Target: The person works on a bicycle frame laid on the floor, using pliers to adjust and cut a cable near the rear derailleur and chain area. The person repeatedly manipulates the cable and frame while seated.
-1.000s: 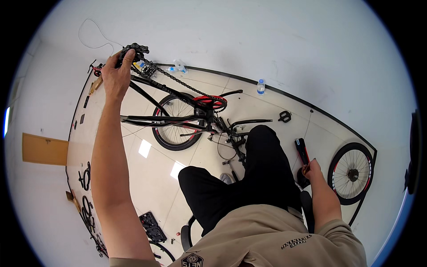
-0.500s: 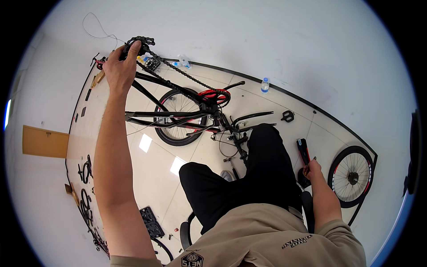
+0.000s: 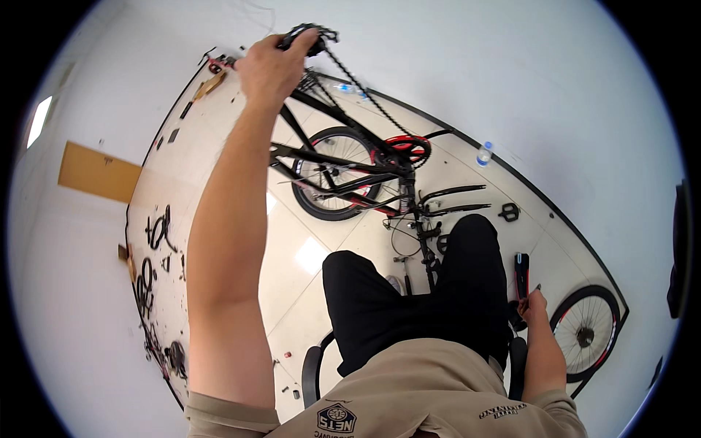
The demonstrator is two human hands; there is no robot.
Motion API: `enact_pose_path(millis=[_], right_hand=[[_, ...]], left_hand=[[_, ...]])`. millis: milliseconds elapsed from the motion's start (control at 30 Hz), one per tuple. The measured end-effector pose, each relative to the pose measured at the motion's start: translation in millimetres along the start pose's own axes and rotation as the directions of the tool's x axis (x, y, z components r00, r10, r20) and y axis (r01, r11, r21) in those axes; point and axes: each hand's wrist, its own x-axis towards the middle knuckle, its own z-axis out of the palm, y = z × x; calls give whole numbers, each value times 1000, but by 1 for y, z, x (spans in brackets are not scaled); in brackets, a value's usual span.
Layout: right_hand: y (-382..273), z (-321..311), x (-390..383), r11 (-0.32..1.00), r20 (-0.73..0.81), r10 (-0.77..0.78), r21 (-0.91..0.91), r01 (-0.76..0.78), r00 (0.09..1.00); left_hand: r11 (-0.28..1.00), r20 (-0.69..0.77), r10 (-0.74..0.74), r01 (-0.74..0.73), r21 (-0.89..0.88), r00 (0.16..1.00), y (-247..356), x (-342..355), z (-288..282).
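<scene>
My left hand [image 3: 272, 71] is raised at the far end of a black bicycle frame [image 3: 365, 131], closed around a black rear derailleur [image 3: 321, 35]. A chain [image 3: 365, 84] runs from the derailleur to the red chainring [image 3: 409, 146] at the crank. Low at my right side, my right hand [image 3: 535, 305] is closed. A small dark tip sticks up from its fingers, too small to name. Just left of that hand is a black and red bicycle saddle [image 3: 521, 271]; whether they touch is unclear. The frame lies upside down or tilted, its fork legs pointing right.
One wheel [image 3: 314, 204] lies beneath the frame, another [image 3: 584, 336] leans by the right wall. A pedal [image 3: 509, 212], a water bottle [image 3: 485, 154] and a hammer [image 3: 405, 274] are on the tiles. Several bike parts [image 3: 157, 230] line the left wall. Chair armrests [image 3: 312, 372] flank my legs.
My view has turned, so the scene sits further right. My left hand still grips the derailleur, now higher in the picture. My right hand stays low beside the saddle, still closed.
</scene>
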Motion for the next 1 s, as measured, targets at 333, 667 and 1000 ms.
enact_pose_path(millis=[333, 667, 1000], right_hand=[[-2, -5, -2, 997, -81, -60, -56, 55, 995], [-4, -1, -16, 972, -64, -145, -196, 130, 987], [1, 8, -4, 980, -97, -133, -159, 117, 986]], left_hand=[[987, 95, -160, 160, 10, 983, 14, -11, -12], [980, 91, -179, 169, 102, 980, 15, -12, -18], [989, 103, -141, 135, 65, 985, 7, -9, -20]])
